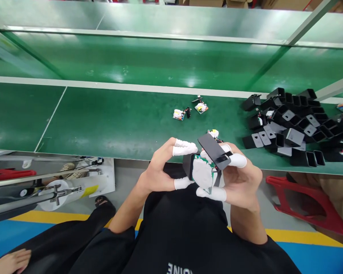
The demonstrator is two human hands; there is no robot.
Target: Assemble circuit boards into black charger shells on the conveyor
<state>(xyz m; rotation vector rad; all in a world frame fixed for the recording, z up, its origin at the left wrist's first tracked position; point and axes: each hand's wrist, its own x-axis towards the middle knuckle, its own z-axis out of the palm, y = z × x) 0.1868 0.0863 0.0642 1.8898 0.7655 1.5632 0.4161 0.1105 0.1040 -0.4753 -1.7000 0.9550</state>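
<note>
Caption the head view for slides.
Left hand and right hand hold a black case and circuit board at a green bench.

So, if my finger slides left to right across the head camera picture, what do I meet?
Another person's hand, black sandal, the left hand, the held black box, the right hand, a heap of black boxes.

A long green desk [117,114] stretches across a workspace, edged along its far side by a white strip [131,87]. Beyond it, a pale metal rail [148,35] spans a glossy green surface and meets a slanting post [308,23] at right, as patches of light [191,80] gleam below. Cardboard boxes [205,3] line the far edge. A red plastic stool [330,205] stands near the desk on grey floor [128,182], where a yellow stripe [60,217] borders a blue area [317,255].
</note>
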